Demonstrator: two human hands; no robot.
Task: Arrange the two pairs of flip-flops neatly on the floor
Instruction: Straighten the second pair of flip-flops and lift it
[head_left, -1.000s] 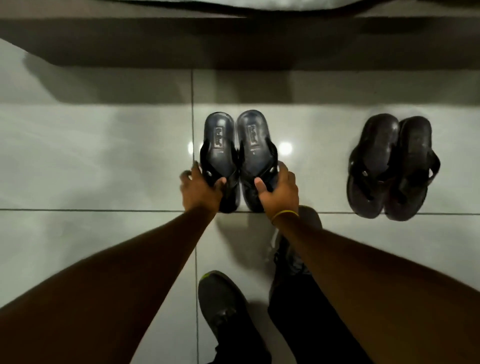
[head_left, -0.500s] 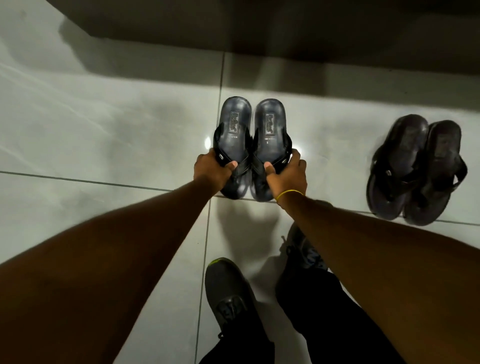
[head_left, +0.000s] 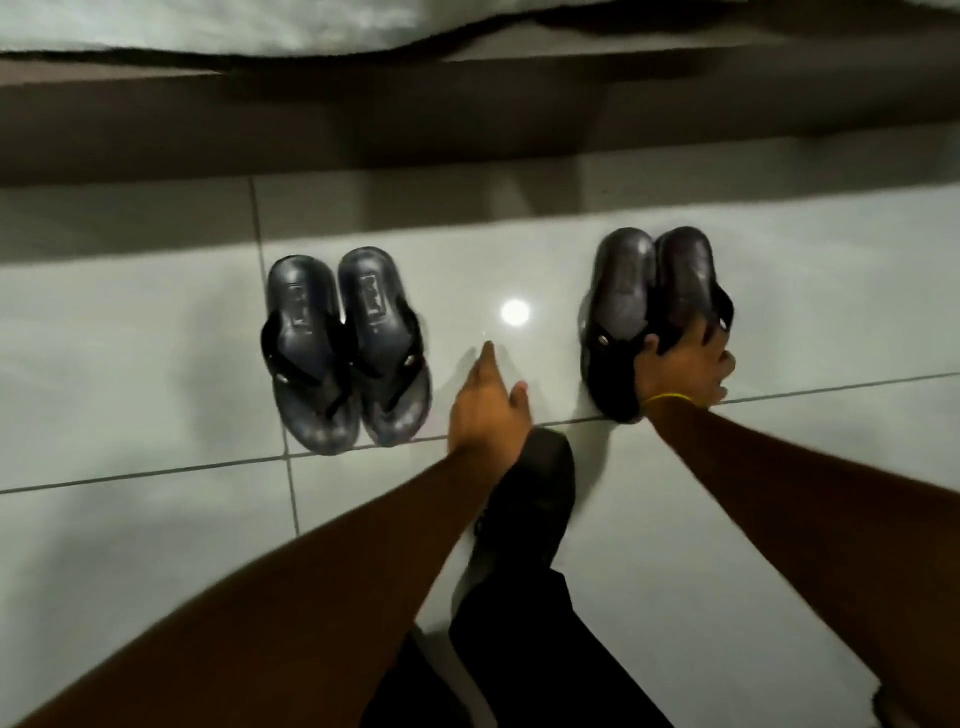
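Observation:
Two pairs of dark flip-flops lie on the pale tiled floor. The left pair (head_left: 345, 345) sits side by side, toes toward me, with nothing touching it. My left hand (head_left: 485, 402) hovers just right of that pair, fingers apart and holding nothing. The right pair (head_left: 636, 299) lies close together, one sandal partly overlapping the other. My right hand (head_left: 685, 366), with a yellow band at the wrist, is clasped over the toe ends and straps of this right pair.
A dark low ledge (head_left: 467, 130) runs along the back, with pale fabric (head_left: 208, 26) above it. My dark shoe (head_left: 535, 488) and trouser leg (head_left: 519, 649) stand between the two pairs. A light reflection (head_left: 515, 313) shines on the tiles.
Both hands have let go of the left pair. My right hand has moved right and closed on the right pair. The left hand has drifted into the gap between the pairs.

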